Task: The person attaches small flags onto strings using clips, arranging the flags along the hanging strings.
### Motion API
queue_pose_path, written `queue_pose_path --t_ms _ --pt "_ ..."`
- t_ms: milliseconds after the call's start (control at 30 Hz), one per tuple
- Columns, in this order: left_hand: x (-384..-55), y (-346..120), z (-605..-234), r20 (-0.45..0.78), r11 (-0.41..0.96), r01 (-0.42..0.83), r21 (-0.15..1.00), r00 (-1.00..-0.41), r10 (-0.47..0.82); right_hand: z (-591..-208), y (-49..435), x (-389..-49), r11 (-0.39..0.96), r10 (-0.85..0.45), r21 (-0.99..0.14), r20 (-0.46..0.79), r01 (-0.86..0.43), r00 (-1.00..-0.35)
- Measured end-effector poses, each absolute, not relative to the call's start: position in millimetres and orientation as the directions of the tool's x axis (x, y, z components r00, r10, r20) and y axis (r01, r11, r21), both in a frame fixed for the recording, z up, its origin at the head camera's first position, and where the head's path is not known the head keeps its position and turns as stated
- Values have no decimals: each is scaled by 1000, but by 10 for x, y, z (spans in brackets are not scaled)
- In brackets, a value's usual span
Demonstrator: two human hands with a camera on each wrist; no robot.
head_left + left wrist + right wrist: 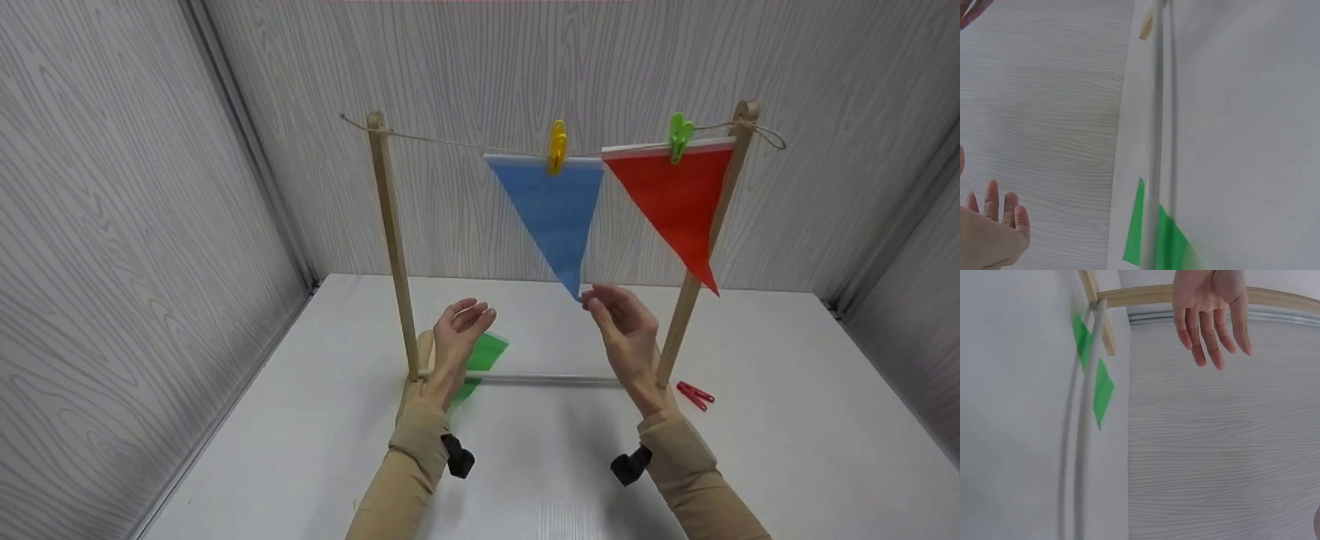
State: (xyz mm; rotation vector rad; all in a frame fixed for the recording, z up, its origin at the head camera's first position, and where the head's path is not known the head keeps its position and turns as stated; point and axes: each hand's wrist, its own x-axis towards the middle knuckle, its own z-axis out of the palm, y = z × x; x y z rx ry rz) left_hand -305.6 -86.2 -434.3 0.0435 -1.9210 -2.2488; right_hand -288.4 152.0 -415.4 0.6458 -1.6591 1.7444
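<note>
A blue triangular pennant [551,210] hangs from a string [450,142], held there by a yellow clothespin [556,148]. My right hand [626,322] has its thumb and fingers at the pennant's lower tip and pinches it. To its right a red pennant [679,199] hangs under a green clothespin [680,138], its tip free. My left hand [459,330] is raised near the left post with relaxed fingers and nothing in them; the right wrist view shows this left hand [1207,318] too. Below it a green pennant [487,351] lies on the table, partly hidden by the hand and a rod.
Two wooden posts, left [394,247] and right [686,315], carry the string. A pale rod [555,379] joins them low down. A red clothespin [695,395] lies on the white table [787,450] right of the frame. Wood-grain panels [465,67] enclose the back and sides.
</note>
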Motion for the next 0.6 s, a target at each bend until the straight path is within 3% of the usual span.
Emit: queue_pose_path --t_ms 167,367,600 --pt "-3018 -895 -4537 68 -101 85 991 -985 -158 -4467 1572 -2863 -40 87 -766 637 -641 -766" --pt "-2963 -990 -4781 46 -25 50 998 -991 -128 -4825 1684 -2861 -142 12 -906 401 -399 -916" --pt "-2927 -1066 -4932 29 12 27 1000 -994 -108 -5091 1720 -2828 -192 0 -957 220 -216 -975"
